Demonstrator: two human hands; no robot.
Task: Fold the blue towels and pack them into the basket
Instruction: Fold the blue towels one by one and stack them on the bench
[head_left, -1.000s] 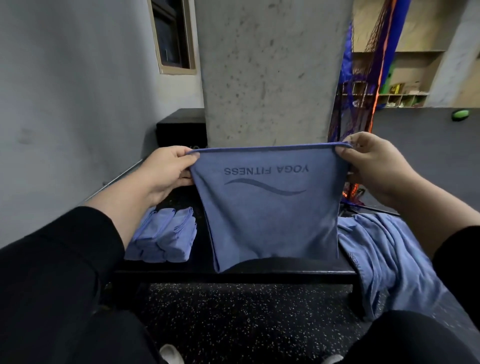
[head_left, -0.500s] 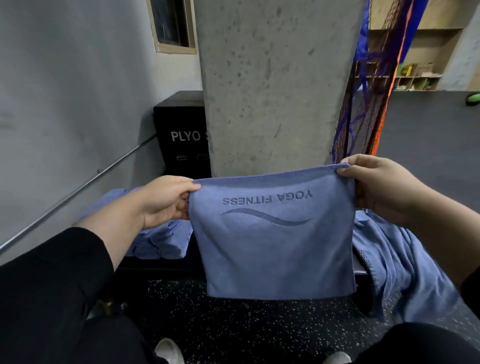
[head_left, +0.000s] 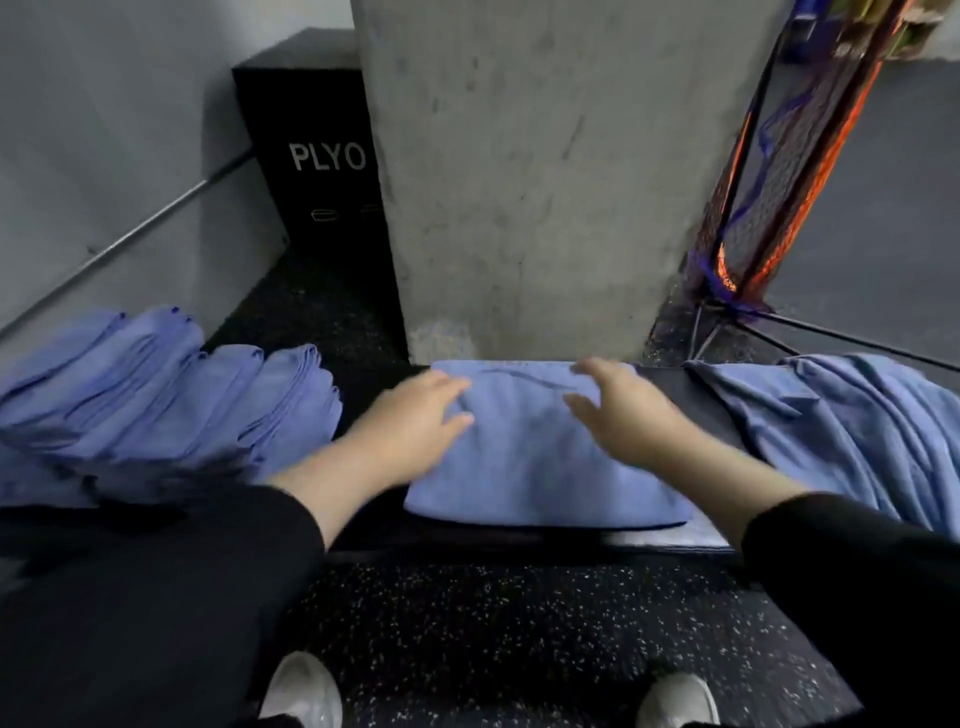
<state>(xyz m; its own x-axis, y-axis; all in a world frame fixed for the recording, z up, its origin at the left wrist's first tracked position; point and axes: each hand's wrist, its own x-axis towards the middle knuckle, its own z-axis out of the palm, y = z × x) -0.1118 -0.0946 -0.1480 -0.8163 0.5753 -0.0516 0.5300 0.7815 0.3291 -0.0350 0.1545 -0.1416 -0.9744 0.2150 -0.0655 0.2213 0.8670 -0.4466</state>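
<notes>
2 hands, left hand (head_left: 415, 421) and right hand (head_left: 621, 410), fingers spread, over folded towel (head_left: 540, 467); box (head_left: 317, 156) reads "PLYO".

The only lettering you can read is "PLYO", in white capitals on the front face of the black box (head_left: 317, 156) that stands behind the concrete pillar (head_left: 530, 171), at your upper left. The pillar cuts off whatever follows the "O". Below the word you see a small white outline mark on the same face, too small to make out. The folded blue towel (head_left: 530, 457) in front of you shows a faint curved line, but no legible letters.
</notes>
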